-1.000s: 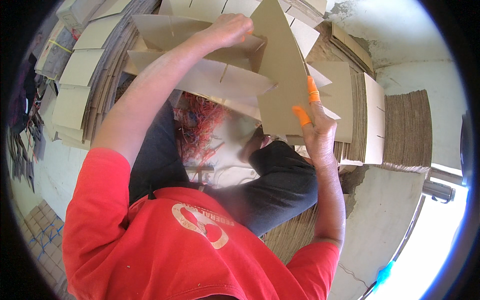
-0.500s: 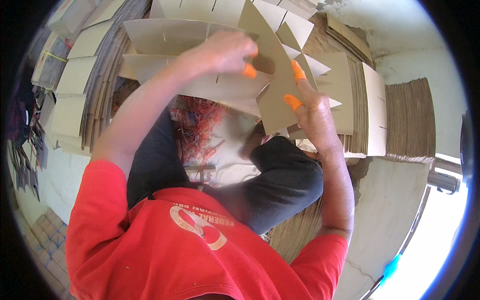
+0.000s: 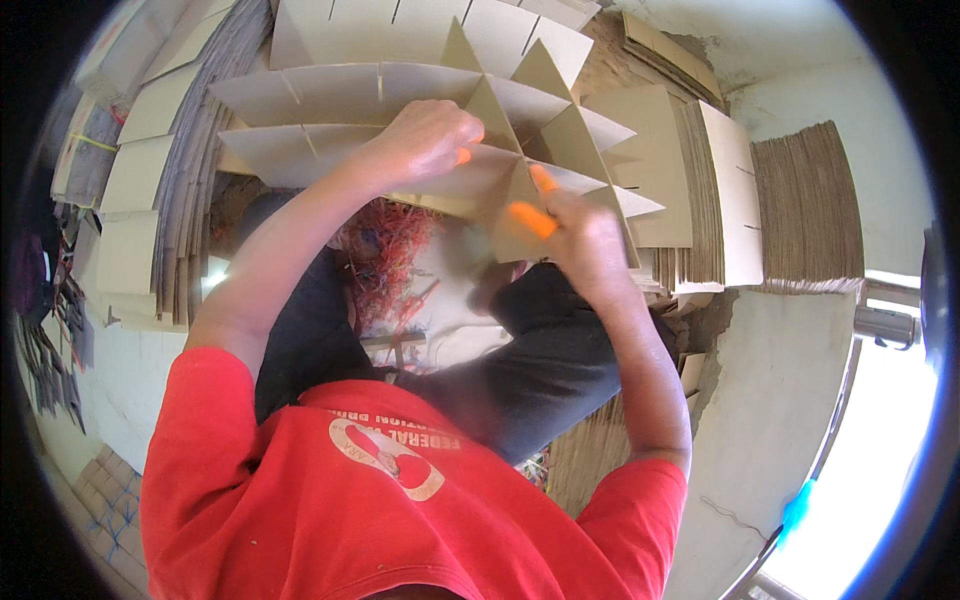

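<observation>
Before me is a cardboard divider grid made of slotted strips. Two long strips, a far one (image 3: 330, 88) and a near one (image 3: 340, 145), stand on edge side by side. Shorter cross strips cut through them at the right end. My left hand (image 3: 425, 145), orange covers on its fingertips, is closed over the near long strip beside a crossing. At the near end of the left cross strip (image 3: 515, 225), my right hand (image 3: 580, 235) pinches the cardboard between orange-covered thumb and finger. Its other fingers are partly hidden and blurred.
Slotted cardboard sheets (image 3: 430, 30) lie behind the grid. Stacks of cardboard stand at left (image 3: 130, 185) and right (image 3: 725, 190), with a further brown stack (image 3: 808, 210) against the wall. Red shredded strands (image 3: 390, 260) lie on the floor between my legs.
The left cross strip, raised and slanted before, now sits lower across both long strips. My right hand has come down and left with it; my left hand has moved slightly left and nearer.
</observation>
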Tool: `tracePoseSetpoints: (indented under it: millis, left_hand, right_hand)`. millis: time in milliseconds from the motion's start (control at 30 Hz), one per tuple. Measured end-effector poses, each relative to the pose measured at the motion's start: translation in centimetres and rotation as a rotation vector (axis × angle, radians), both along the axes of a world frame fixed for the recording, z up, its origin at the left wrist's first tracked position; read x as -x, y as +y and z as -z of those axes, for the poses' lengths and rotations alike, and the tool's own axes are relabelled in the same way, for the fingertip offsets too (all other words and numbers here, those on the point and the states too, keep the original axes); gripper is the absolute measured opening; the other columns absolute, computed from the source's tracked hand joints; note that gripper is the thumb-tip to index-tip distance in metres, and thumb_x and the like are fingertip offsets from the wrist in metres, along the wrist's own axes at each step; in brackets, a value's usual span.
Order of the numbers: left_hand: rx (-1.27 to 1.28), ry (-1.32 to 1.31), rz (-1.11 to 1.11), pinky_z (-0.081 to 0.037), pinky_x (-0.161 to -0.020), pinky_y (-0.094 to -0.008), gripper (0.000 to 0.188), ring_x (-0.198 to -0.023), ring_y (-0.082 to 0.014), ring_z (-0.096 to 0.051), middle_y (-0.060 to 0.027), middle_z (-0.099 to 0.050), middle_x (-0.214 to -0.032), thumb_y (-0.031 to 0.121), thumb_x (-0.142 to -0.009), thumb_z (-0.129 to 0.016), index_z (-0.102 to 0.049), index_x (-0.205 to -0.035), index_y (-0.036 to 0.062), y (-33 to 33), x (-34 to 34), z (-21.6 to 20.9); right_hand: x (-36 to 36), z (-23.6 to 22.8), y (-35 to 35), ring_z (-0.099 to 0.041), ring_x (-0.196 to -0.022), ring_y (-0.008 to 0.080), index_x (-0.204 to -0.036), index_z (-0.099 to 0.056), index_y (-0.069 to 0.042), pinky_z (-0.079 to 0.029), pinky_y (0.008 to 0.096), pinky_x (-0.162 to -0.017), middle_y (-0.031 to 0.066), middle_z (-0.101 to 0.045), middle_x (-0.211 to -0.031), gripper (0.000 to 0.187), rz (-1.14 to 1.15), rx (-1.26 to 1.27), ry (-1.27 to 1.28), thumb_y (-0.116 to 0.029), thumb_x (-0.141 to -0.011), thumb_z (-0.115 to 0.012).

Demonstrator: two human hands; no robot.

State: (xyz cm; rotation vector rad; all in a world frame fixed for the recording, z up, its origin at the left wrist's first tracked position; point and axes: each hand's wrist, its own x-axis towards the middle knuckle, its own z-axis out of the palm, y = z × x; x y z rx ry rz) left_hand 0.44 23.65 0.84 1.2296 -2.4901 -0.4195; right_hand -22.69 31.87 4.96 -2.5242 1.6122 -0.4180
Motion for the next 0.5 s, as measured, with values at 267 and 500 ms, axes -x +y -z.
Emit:
tracePoseSetpoints:
  millis: [267, 500]
  left_hand:
    - [0.036, -0.023, -0.051, -0.050, -0.069, -0.0455, 0.021, -0.077, -0.0357, -0.065, -0.0172, -0.067, -0.082, 0.018, -0.077, -0.073, -0.068, -0.089, 0.0014, 1.3, -1.2, -0.3]
    - [0.104, 0.068, -0.075, -0.051, -0.066, -0.0434, 0.022, -0.076, -0.0342, -0.065, -0.0168, -0.067, -0.082, 0.018, -0.077, -0.074, -0.068, -0.090, 0.0011, 2.5, -1.4, -0.1]
  right_hand:
    - [17.4, 2.5, -2.0, -0.056, -0.111, 0.0321, -0.136, -0.047, -0.007, -0.048, 0.0445, -0.087, 0.0169, -0.061, -0.117, 0.055, 0.642, 0.519, 0.363, -0.032, -0.090, -0.065]
    - [17.0, 5.6, -0.7, -0.052, -0.121, 0.0321, -0.136, -0.046, -0.006, -0.046, 0.0445, -0.092, 0.0180, -0.059, -0.125, 0.071, 0.873, 0.240, 0.097, -0.048, -0.083, -0.068]
